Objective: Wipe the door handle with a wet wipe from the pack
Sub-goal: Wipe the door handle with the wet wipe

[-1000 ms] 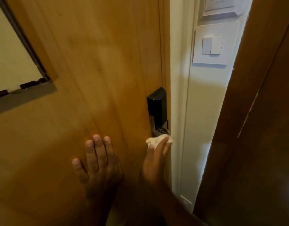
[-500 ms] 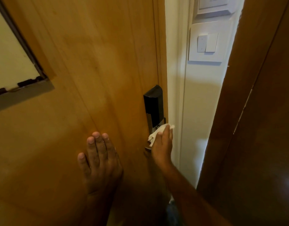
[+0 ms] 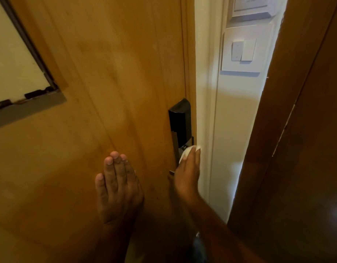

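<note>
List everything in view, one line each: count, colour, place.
door: 1, orange-brown wood, left and centre
framed panel: 1, cream with grey border, upper left of door
lock body: 1, black, door's right edge
wet wipe: 1, white, pressed to the metal below the lock
switch plate: 1, white, wall at right
dark wood panel: 1, brown, far right
left hand: 1, flat on door
right hand: 1, holding wipe

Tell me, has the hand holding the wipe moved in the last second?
Yes. The right hand with the wipe has climbed closer to the black lock body on the door.
</note>
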The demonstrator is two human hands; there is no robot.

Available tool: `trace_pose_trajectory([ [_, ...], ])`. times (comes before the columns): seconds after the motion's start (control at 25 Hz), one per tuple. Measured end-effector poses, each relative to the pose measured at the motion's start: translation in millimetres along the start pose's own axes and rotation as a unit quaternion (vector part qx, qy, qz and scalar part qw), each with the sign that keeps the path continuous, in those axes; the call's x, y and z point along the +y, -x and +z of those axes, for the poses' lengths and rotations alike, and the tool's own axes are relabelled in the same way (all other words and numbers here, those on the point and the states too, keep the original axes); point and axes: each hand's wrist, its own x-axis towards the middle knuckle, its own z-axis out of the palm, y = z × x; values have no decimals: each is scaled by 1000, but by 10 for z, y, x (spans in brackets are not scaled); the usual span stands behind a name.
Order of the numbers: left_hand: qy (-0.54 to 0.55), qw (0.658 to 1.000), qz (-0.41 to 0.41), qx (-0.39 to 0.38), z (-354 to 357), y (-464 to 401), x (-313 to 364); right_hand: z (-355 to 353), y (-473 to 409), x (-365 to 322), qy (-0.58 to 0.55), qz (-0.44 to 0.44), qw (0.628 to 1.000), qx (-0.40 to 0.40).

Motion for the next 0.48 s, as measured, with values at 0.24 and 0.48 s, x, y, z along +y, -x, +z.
trace_pose_trajectory([
  [0.24,0,1000,8,9,-47,-42,-37,183,323,117,37,-128,991,21],
  [0.48,-4,1000,19,10,-58,-70,-32,-134,-23,-27,-90,-82,993,-7],
])
